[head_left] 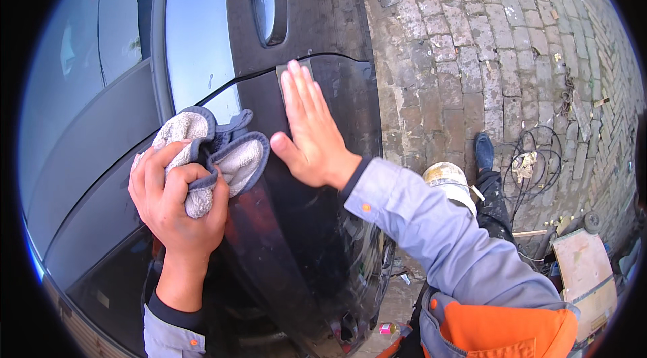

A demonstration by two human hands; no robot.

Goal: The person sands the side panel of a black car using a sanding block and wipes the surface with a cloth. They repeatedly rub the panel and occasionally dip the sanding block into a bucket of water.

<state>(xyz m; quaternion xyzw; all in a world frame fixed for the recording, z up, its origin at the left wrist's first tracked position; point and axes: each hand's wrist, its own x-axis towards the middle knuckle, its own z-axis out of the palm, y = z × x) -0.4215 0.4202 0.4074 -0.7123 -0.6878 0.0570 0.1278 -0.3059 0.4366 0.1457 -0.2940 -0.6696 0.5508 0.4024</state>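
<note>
Left hand [176,203], centre left, squeezes a fuzzy grey cloth with dark-blue edges [244,161] | right hand [310,132], middle, lies flat, fingers together, over a thin dull-brown sheet [281,75] on a shiny black car panel [347,105] | trapped grit could scratch the panel.

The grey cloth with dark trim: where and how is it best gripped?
Probably by the gathered folds at the lower left of the grey cloth, coming from the lower left, as the left hand does. It bunches together there, giving a wad to pinch, while its loose, trimmed flaps stick out upward and to the right.
</note>
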